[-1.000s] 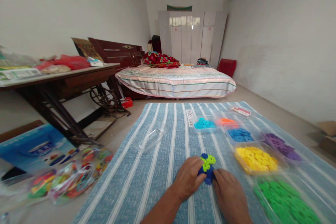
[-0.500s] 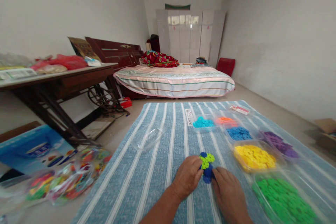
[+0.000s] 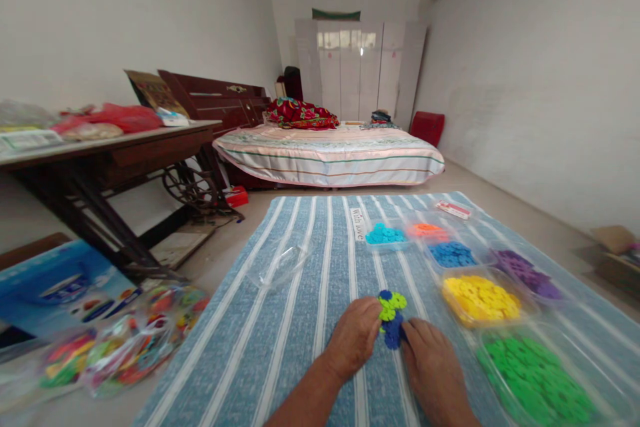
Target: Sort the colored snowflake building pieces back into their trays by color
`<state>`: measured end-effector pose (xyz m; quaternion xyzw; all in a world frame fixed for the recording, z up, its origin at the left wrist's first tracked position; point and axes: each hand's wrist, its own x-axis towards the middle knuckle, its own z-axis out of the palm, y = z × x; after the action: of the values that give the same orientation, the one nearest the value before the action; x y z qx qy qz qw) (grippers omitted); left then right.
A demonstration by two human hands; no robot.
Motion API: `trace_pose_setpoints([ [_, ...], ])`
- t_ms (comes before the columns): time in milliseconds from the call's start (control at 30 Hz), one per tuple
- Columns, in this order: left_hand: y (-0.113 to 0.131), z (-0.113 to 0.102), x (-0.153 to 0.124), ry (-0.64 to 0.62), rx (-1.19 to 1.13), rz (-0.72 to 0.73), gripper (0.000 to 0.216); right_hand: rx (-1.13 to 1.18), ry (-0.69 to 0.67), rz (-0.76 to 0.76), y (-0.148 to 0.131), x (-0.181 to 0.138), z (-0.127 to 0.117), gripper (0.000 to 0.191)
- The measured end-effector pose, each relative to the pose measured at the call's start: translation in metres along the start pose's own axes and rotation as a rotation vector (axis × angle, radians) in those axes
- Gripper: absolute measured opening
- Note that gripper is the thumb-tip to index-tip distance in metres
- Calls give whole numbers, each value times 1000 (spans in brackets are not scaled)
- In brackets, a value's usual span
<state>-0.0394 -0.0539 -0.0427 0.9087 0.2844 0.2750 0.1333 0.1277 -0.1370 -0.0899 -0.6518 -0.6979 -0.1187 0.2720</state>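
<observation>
- Centrally, disc cluster [image 3: 391, 317], blue and green, sat on striped mat [image 3: 300, 320] between both hands.
- Left hand [image 3: 353, 337]: grip clenched on cluster's left edge.
- Right hand [image 3: 433, 363]: grip clenched on its right edge.
- Yellow discs [image 3: 480, 297] lay near, rightward.

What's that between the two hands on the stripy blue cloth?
A small blue-and-green clump of plastic pieces, touched from both sides by the fingertips of the left hand and the right hand. The head view shows it.

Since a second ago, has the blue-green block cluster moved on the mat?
No. The blue-green cluster keeps its place left of the yellow tray.
</observation>
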Motion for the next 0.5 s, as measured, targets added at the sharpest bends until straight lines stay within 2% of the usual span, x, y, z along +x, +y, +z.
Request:
trace_pose_setpoints([
  [500, -1, 1, 1, 35, 25, 0, 29, 69, 44, 32, -3, -1, -1, 25],
])
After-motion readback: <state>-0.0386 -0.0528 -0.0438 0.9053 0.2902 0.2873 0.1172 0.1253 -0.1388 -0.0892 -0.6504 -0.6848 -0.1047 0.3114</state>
